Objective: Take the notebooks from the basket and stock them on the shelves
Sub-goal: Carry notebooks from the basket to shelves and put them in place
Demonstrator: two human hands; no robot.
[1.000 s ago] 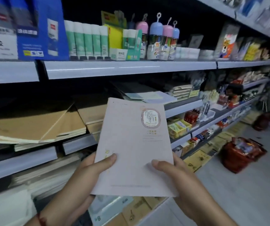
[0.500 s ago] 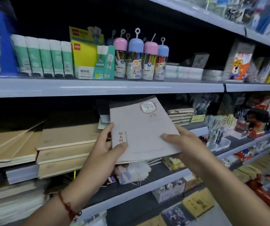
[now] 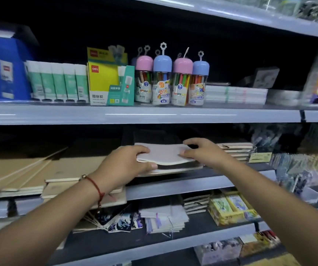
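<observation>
A pale pink notebook (image 3: 163, 153) lies nearly flat on a small stack of notebooks on the middle shelf (image 3: 183, 184). My left hand (image 3: 127, 166) grips its left edge, fingers curled over the top and thumb under the stack's front. My right hand (image 3: 202, 151) holds the notebook's right side, fingers arched over the far edge and thumb on the cover. The basket is out of view.
Brown kraft notebooks (image 3: 29, 175) lie stacked to the left, another notebook pile (image 3: 235, 150) to the right. The shelf above carries glue sticks (image 3: 58, 81) and marker tubs (image 3: 171, 81) close over my hands. Lower shelves hold more stationery.
Both hands carried the notebook from upright in front of me forward and down onto the stack on the middle shelf. The view moved closer to the shelves.
</observation>
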